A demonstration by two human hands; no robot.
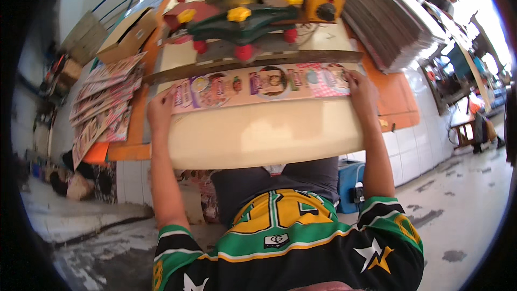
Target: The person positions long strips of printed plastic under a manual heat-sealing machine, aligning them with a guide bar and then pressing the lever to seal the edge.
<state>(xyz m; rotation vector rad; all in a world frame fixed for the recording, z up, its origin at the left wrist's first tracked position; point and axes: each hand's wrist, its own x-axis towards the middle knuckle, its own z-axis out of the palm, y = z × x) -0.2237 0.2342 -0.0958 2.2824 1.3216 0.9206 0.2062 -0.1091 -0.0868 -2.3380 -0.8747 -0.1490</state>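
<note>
A long printed strip (pixel 242 87) with pictures of food on plates lies crosswise on a cream-coloured board (pixel 264 134). My left hand (pixel 161 109) is closed on its left end, with the fingertips at the edge. At the other end, my right hand (pixel 361 89) pinches the strip's right corner. Just beyond the strip's far edge runs a dark metal bar (pixel 258 62) of the machine. Above that bar sits a dark green machine head (pixel 242 27) with yellow knobs and red feet.
Several stacked printed sheets (pixel 105 102) lie at the left on the orange table (pixel 396 97). Behind them stands an open cardboard box (pixel 126 35). A yellow control box (pixel 323 2) with a black knob sits on the machine. Flat board is piled high (pixel 382 16) at the far right.
</note>
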